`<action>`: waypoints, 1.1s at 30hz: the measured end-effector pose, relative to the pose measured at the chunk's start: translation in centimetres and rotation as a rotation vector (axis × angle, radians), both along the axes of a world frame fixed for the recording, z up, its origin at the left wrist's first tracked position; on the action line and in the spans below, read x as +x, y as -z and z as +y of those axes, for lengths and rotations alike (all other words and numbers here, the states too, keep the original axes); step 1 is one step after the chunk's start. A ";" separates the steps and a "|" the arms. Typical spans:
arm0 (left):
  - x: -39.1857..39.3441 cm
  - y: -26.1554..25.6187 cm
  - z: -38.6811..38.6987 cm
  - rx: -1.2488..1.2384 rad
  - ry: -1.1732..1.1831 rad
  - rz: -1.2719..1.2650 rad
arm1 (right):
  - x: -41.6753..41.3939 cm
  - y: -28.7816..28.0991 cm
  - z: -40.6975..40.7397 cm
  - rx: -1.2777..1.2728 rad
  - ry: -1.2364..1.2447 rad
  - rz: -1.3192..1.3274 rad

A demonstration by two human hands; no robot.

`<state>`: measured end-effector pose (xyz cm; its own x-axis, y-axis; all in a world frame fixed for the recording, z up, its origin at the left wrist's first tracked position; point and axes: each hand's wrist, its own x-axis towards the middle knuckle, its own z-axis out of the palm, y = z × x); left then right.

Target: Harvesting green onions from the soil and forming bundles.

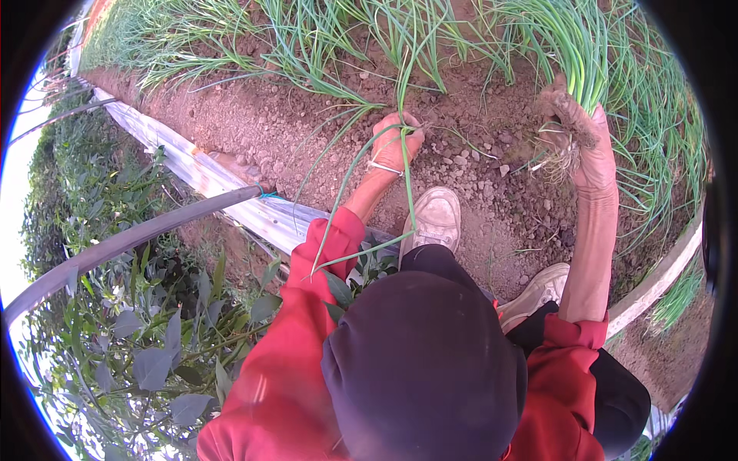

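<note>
My left hand (398, 141) is low over the soil, its fingers closed around a few thin green onion plants (406, 173). Some of their long leaves bend down across my red sleeve. A thick bunch of green onions (576, 52) is gripped in my right hand (594, 141), leaves upward. Pale, stringy roots (562, 161) hang out below that palm, and soil coats the thumb and fingers. Just beyond my left hand, more green onions (323, 75) lean over the crumbly brown soil (271, 124).
White plastic sheeting (190, 167) edges the bed on the left, with a dark curved pole (144, 225) crossing it. Leafy plants (155, 369) crowd the lower left. My shoes (435, 216) stand on the soil. A pale curved bar (657, 282) runs at the right.
</note>
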<state>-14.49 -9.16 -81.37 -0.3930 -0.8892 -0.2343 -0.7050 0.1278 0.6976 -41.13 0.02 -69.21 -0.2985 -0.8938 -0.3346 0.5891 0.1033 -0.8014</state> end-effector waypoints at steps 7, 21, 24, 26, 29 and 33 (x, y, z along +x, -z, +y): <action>-0.3 0.7 0.2 -0.087 0.094 -0.068 | 1.3 -1.6 -1.1 0.093 0.051 0.118; -2.4 -0.3 -0.8 -0.167 0.167 -0.536 | 1.8 -2.3 -3.6 0.043 0.042 0.059; -2.7 0.3 -0.7 -0.184 0.145 -0.581 | 2.0 -2.8 -4.1 0.023 0.003 0.020; -1.5 1.0 -0.9 -0.151 0.159 -0.574 | 2.4 -4.0 -4.3 -0.002 -0.003 0.014; -1.5 0.7 -1.6 -0.047 0.232 -0.500 | 1.5 -5.2 -3.8 -0.028 0.011 0.040; 0.3 2.5 -2.9 0.134 0.326 -0.216 | -0.4 -7.2 -3.6 -0.148 0.020 -0.002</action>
